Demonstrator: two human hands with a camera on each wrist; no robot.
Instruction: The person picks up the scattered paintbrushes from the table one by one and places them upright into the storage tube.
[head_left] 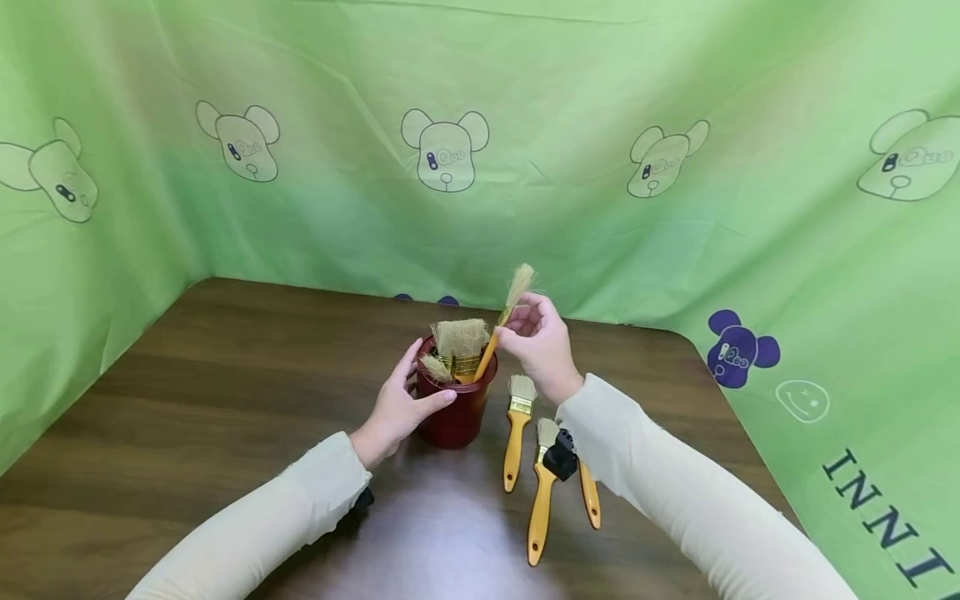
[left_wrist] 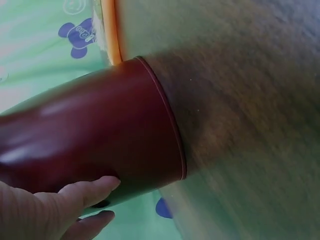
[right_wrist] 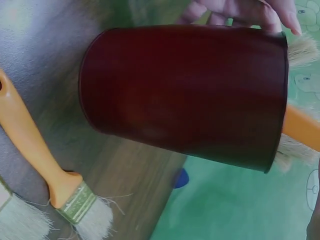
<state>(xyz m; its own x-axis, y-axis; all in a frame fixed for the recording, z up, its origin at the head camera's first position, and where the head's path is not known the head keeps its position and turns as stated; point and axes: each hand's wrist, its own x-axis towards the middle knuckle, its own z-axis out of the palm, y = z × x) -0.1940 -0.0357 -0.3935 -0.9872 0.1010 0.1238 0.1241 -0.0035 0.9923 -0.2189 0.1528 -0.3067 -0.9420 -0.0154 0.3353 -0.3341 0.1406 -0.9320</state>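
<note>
A dark red cup point(head_left: 453, 421) stands upright on the table with several paintbrushes point(head_left: 459, 337) in it, bristles up. My left hand point(head_left: 396, 412) holds the cup from its left side, thumb across the front near the rim and fingers round the far side. Over the cup's right rim, my right hand point(head_left: 542, 342) pinches another paintbrush point(head_left: 487, 354) near its ferrule. That brush leans to the right, bristles up, and the lower end of its orange handle point(right_wrist: 301, 127) is inside the cup, hidden by the wall.
Right of the cup lie three more paintbrushes: one near the cup point(head_left: 515, 433), one closer to me point(head_left: 542, 508), and one partly under the right wrist point(head_left: 590, 496). Beneath them is a brown wooden table point(head_left: 225, 417). A green printed cloth point(head_left: 525, 225) hangs behind and at both sides.
</note>
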